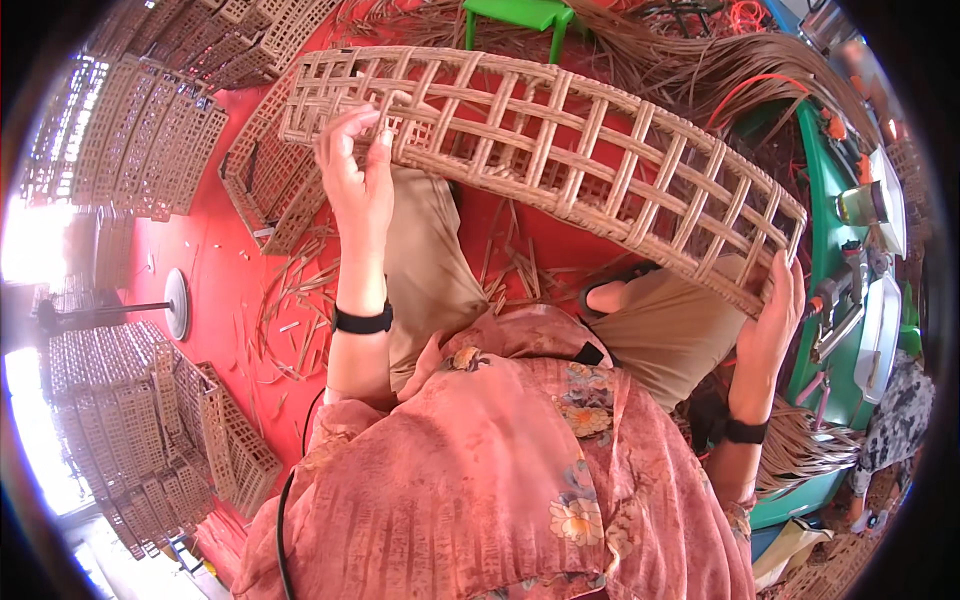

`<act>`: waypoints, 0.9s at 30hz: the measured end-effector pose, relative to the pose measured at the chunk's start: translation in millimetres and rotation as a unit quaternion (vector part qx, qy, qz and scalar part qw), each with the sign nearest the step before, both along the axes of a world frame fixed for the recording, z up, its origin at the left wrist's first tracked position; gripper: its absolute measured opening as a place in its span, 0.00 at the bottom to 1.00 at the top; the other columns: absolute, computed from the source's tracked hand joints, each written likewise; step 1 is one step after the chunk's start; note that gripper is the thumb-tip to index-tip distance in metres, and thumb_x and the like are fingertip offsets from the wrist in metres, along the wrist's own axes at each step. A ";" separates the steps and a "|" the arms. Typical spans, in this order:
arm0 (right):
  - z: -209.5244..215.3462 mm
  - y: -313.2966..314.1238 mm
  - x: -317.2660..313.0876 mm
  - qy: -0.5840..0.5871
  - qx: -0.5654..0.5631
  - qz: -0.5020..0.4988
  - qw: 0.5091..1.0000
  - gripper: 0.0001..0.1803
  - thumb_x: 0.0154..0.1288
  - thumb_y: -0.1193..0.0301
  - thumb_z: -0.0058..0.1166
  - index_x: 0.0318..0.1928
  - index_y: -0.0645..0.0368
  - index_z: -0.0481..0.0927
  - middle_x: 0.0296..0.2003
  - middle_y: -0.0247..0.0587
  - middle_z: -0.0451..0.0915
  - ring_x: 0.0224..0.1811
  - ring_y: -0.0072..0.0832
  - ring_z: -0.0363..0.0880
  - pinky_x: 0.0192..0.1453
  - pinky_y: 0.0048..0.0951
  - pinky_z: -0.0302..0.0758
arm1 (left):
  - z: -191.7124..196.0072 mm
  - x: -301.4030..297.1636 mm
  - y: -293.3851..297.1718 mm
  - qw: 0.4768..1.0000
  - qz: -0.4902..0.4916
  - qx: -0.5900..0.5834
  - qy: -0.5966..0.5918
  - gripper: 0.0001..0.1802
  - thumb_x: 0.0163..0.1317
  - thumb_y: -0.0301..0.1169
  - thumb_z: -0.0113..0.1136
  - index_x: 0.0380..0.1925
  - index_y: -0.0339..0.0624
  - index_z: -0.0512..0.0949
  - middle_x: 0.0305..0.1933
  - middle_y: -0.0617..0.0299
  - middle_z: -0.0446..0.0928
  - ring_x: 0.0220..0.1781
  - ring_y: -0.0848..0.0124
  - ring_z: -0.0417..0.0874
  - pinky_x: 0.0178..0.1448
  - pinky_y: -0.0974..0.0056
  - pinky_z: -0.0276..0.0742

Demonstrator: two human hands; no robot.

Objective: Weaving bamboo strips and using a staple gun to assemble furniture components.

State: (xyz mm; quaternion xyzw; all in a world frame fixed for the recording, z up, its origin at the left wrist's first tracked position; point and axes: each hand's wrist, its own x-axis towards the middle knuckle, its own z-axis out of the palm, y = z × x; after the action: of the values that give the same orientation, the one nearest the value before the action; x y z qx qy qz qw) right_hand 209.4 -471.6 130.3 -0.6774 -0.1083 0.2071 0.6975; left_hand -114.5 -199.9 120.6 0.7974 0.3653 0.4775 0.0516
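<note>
A long brown woven basket [560,150] with an open lattice is held up in front of me, tilted so its right end is lower and nearer. At its left end my left hand [358,175] has bent fingers against the lattice, with the thumb by the lower rim. My right hand [775,310] grips the right end corner, its fingers partly hidden by the weave. Through the lattice, parts of my lap and the red floor show.
Another woven basket [275,180] stands on the red floor [215,310], among cut strips [290,320]. Stacked baskets [120,430] line the left, near a round stand base [177,303]. A green table [825,190] with tools is at right; a green stool [520,14] stands beyond.
</note>
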 end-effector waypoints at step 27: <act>-20.5 -24.6 -42.2 -0.021 0.026 0.056 0.998 0.15 0.68 0.74 0.44 0.54 0.61 0.71 0.35 0.35 0.69 0.31 0.20 0.64 0.33 0.20 0.65 | 2.9 44.8 -77.9 0.972 -0.199 -0.051 0.112 0.24 0.42 0.49 0.72 0.35 0.47 0.78 0.42 0.64 0.76 0.53 0.59 0.71 0.58 0.55 0.64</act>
State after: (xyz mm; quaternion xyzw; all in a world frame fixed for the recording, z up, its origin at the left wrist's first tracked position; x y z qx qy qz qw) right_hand 167.2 -496.2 109.8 -0.6560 -0.1659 0.2283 0.7001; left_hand -69.8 -277.8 123.5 0.8989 0.2267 0.3457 0.1449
